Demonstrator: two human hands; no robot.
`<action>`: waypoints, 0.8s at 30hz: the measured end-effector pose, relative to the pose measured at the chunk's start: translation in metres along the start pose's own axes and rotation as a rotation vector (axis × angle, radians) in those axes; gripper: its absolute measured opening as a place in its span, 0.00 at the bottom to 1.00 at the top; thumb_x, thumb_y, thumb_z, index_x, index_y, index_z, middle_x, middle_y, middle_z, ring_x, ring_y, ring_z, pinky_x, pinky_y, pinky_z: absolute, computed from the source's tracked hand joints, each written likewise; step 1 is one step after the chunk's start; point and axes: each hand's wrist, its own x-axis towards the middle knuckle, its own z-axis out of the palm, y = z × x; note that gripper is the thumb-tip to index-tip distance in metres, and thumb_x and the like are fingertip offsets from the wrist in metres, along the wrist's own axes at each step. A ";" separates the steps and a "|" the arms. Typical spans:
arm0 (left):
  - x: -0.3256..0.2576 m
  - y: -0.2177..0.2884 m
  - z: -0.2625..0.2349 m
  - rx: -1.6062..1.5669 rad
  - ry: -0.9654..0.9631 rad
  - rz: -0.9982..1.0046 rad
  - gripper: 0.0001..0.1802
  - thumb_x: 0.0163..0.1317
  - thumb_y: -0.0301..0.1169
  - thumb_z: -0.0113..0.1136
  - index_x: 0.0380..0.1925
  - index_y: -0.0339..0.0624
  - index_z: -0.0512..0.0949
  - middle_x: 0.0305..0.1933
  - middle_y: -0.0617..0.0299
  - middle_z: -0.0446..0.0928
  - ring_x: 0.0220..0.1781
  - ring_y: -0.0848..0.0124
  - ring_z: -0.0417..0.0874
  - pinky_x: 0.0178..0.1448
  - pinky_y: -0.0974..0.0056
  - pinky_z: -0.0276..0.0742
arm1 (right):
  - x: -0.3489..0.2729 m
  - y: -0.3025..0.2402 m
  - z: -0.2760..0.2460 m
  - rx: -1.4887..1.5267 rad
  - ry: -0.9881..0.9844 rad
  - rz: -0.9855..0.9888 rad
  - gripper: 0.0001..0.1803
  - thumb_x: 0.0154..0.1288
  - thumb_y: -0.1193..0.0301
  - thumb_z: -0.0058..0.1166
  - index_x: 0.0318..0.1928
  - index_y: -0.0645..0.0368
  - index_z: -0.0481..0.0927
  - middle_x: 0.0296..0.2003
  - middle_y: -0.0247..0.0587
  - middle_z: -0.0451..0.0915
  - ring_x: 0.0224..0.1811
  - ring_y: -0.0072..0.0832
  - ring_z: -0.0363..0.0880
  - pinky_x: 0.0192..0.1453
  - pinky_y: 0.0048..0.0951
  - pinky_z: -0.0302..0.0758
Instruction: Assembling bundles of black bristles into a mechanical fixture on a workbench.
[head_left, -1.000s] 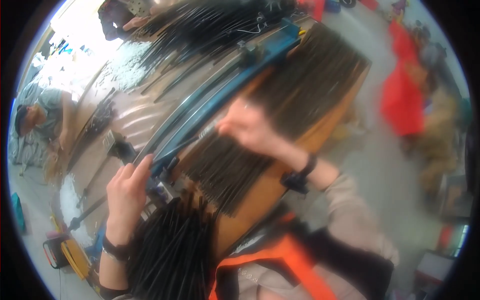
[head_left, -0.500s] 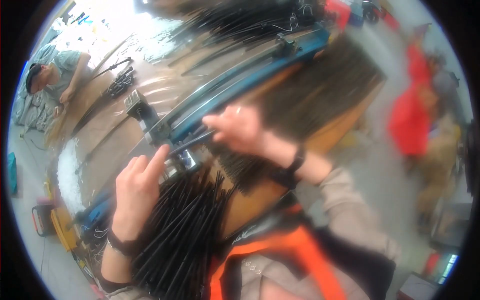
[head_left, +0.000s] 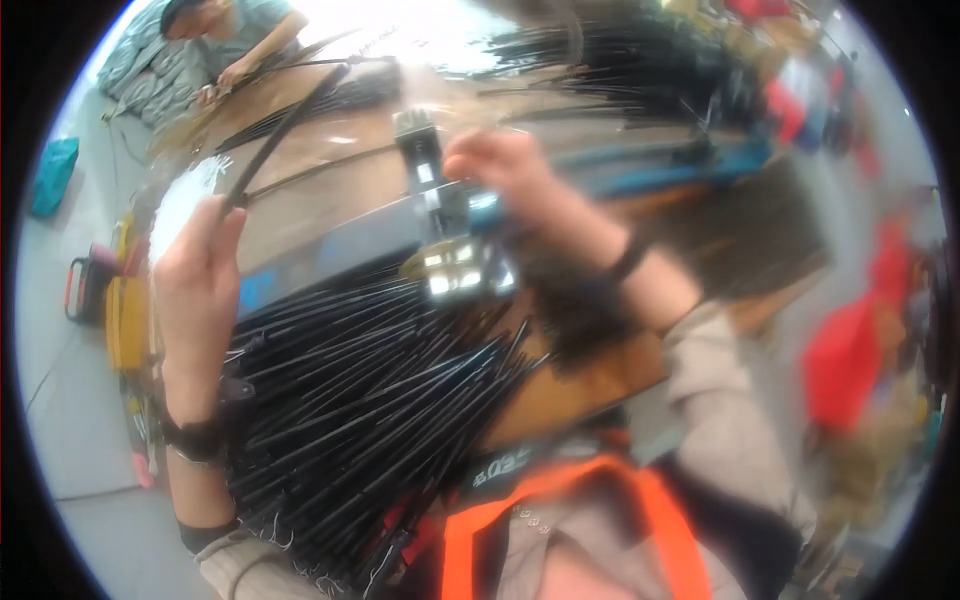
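Note:
A slim black rod (head_left: 282, 140) slants up and away from my left hand (head_left: 200, 265), whose fingers are closed around its near end. The rod's far tip reaches toward the back of the table. My right hand (head_left: 505, 165) is curled and blurred, beside a metal bench fixture (head_left: 430, 185) with a blocky top. Whatever its fingers may hold does not show. Below the fixture, a large pile of black rods (head_left: 370, 390) fans out between my forearms. A blue metal rail (head_left: 650, 178) runs right from the fixture, partly behind my right forearm.
Across the table a person (head_left: 235, 50) bends over thin rods. More black rods (head_left: 620, 65) lie at the back right, and a dark bundle (head_left: 740, 225) rests on the right. White strands (head_left: 185, 200) hang at the left near a yellow box (head_left: 125, 322).
My left hand has moved left and up with the rod, which now points away from me. The right hand has come off the rod and moved up. The view has turned.

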 end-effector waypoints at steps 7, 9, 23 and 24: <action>-0.058 -0.036 -0.017 -0.015 -0.097 -0.224 0.08 0.67 0.27 0.58 0.41 0.33 0.77 0.28 0.45 0.74 0.28 0.55 0.74 0.35 0.60 0.72 | 0.031 0.016 0.034 -0.086 -0.131 -0.043 0.10 0.66 0.65 0.61 0.42 0.55 0.85 0.31 0.40 0.86 0.32 0.22 0.83 0.38 0.27 0.79; -0.065 -0.043 -0.015 -0.002 -0.130 -0.259 0.08 0.68 0.27 0.58 0.42 0.33 0.76 0.28 0.45 0.74 0.26 0.56 0.74 0.34 0.61 0.72 | 0.034 0.017 0.039 -0.079 -0.138 -0.012 0.09 0.66 0.63 0.61 0.42 0.53 0.85 0.31 0.40 0.86 0.32 0.22 0.84 0.37 0.26 0.79; -0.066 -0.071 0.012 -0.005 -0.115 -0.202 0.10 0.67 0.28 0.59 0.43 0.33 0.79 0.33 0.45 0.80 0.33 0.53 0.81 0.38 0.60 0.76 | 0.024 0.029 0.008 -0.744 -0.197 -0.358 0.03 0.56 0.75 0.56 0.30 0.52 0.78 0.29 0.36 0.81 0.37 0.34 0.81 0.49 0.37 0.68; -0.068 -0.080 0.015 -0.004 -0.110 -0.183 0.10 0.67 0.28 0.59 0.44 0.34 0.80 0.35 0.45 0.80 0.35 0.52 0.82 0.39 0.59 0.77 | 0.012 0.041 -0.023 -0.795 -0.209 -0.290 0.04 0.60 0.77 0.55 0.32 0.51 0.79 0.29 0.35 0.82 0.40 0.32 0.82 0.56 0.37 0.65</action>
